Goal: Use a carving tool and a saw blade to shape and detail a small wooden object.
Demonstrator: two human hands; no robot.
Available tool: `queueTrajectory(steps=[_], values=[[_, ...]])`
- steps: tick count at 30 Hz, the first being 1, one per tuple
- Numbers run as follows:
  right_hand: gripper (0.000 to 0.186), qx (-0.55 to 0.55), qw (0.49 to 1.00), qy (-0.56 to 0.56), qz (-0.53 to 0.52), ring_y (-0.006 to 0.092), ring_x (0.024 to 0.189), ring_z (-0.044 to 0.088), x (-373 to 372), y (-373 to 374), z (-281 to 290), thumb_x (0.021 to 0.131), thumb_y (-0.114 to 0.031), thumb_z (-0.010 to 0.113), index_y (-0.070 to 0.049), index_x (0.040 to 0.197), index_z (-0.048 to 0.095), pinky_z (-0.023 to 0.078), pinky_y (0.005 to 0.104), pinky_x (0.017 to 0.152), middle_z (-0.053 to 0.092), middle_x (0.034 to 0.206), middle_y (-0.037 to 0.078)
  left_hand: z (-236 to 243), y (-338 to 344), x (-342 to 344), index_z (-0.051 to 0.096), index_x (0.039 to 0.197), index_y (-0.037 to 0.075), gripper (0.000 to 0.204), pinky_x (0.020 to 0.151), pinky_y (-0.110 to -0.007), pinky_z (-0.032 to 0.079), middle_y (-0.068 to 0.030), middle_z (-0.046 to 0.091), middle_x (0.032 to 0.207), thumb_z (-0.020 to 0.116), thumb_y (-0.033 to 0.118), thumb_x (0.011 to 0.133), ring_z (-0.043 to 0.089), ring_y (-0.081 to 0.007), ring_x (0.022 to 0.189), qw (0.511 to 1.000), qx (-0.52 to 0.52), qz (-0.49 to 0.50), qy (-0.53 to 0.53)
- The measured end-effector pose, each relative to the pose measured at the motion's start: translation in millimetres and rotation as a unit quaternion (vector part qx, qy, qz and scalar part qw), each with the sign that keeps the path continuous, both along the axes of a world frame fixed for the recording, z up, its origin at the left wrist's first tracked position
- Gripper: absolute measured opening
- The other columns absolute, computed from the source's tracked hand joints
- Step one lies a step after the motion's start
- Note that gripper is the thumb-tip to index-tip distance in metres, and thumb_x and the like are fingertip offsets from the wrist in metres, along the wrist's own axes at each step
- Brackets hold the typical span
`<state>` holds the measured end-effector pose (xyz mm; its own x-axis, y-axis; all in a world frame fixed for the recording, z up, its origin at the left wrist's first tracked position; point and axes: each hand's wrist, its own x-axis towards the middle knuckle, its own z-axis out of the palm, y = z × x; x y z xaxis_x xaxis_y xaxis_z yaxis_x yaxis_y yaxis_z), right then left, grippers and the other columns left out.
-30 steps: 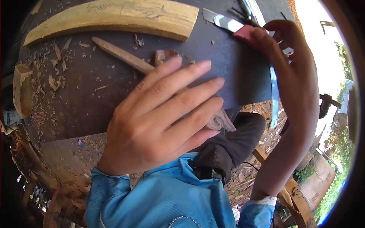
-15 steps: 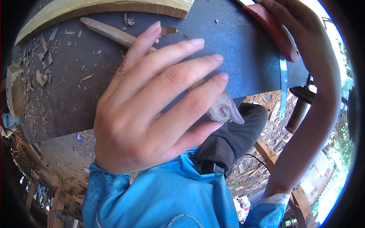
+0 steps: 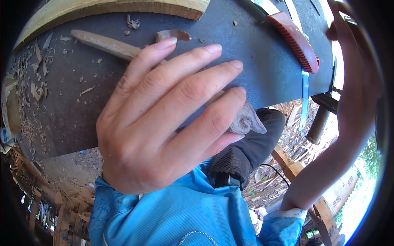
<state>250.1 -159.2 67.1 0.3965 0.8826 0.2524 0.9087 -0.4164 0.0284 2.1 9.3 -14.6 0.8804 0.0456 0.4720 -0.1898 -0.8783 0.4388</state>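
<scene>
My left hand (image 3: pixel 164 110) lies over a carved piece of wood, its thumb and fingers around it close to one end. That end is a spiral scroll (image 3: pixel 245 121) with a pointed tip, over my lap. The tapered other end (image 3: pixel 104 43) of the wood reaches out past the fingers over the dark table; its middle is hidden by my hand. My right hand (image 3: pixel 342 26) is raised at the far right rim, dim and partly cut off, so its grip is unclear. Left of it, a red ridged handle (image 3: pixel 294 41) lies on the table, apart from that hand.
A thick curved board (image 3: pixel 111 9) lies along the far left. Wood shavings (image 3: pixel 39 82) and a curled chip (image 3: pixel 174 35) are scattered on the table (image 3: pixel 164 20). A metal strip (image 3: pixel 304 100) juts over the table's right edge. Wood scraps (image 3: pixel 262 184) cover the ground below.
My right hand has come away from the red handle and moved right to the picture's rim. The left hand keeps its hold; the wood's tapered end shows slightly farther left.
</scene>
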Motion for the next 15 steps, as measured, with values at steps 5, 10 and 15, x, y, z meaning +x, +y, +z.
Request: queueTrajectory(steps=[5,10,15], values=[[0.027,0.023,0.941,0.330,-0.078,0.0177,0.090,0.068,-99.5,-20.6,13.1,0.101,-0.007,0.058,0.003,0.124,0.065,0.052,0.0292,0.080,0.072,0.105,0.013,6.0,-11.3,3.4,0.077,0.109,0.013,0.044,0.106,-0.051,0.045,-0.0075,0.076,0.120,0.081,0.044,0.078,0.068,-0.0304,0.120,0.996,-0.061,0.057,0.033],[0.026,-0.018,0.916,0.375,-0.139,0.0166,0.068,0.057,-133.5,-29.2,14.8,0.085,-0.009,0.074,0.004,0.108,0.070,0.041,0.0299,0.060,0.067,0.084,0.012,7.1,-11.2,0.8,0.076,0.111,0.014,0.045,0.107,-0.049,0.045,-0.0068,0.076,0.121,0.080,0.046,0.080,0.067,-0.0299,0.121,0.995,-0.059,0.060,0.047],[0.033,-0.005,0.924,0.363,-0.120,0.0187,0.068,0.059,-137.2,-27.5,13.7,0.074,-0.001,0.079,0.003,0.106,0.073,0.043,0.0295,0.059,0.068,0.083,0.012,5.8,-11.7,2.3,0.075,0.113,0.014,0.045,0.106,-0.049,0.045,-0.0068,0.076,0.122,0.079,0.046,0.081,0.067,-0.0300,0.122,0.995,-0.063,0.054,0.046]])
